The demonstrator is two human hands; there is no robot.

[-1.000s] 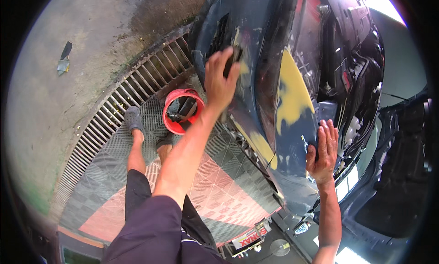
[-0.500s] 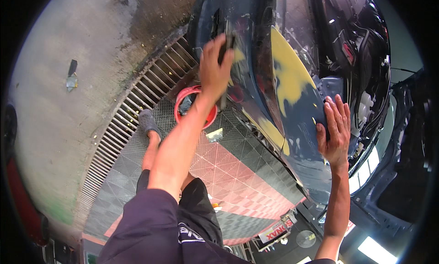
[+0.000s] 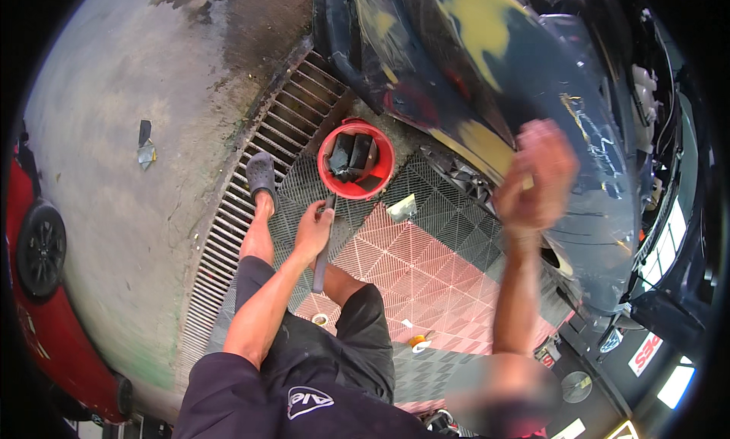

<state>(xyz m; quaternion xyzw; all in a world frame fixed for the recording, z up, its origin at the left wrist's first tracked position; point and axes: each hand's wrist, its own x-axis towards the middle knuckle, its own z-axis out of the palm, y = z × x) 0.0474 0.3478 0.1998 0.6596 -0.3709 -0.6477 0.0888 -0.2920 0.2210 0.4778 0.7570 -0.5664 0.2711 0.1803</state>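
Note:
My left hand point(image 3: 313, 230) is closed around a long, flat dark bar that looks like a sanding block point(image 3: 322, 260), held upright above my knees, just on the near side of a red bucket point(image 3: 388, 146). Inside the bucket sit several dark blocks point(image 3: 353, 154). On the right, my right hand point(image 3: 538, 173) is smeared by motion over the dark car body panel point(image 3: 589, 211), so its fingers and any contact cannot be made out. Yellow filler-like patches point(image 3: 480, 24) and scuffed, scratched areas mark that panel.
A metal drain grate point(image 3: 258, 150) runs along the left of the red and grey floor tiles point(image 3: 426, 264). Near the bucket lies a pale sheet point(image 3: 401, 208). A roll of tape point(image 3: 320, 319) rests by my feet. At far left stands a red car point(image 3: 57, 325).
My left hand has come off the panel and down toward me with the dark bar. My right hand has lifted from its flat rest on the panel and is moving. The view has shifted.

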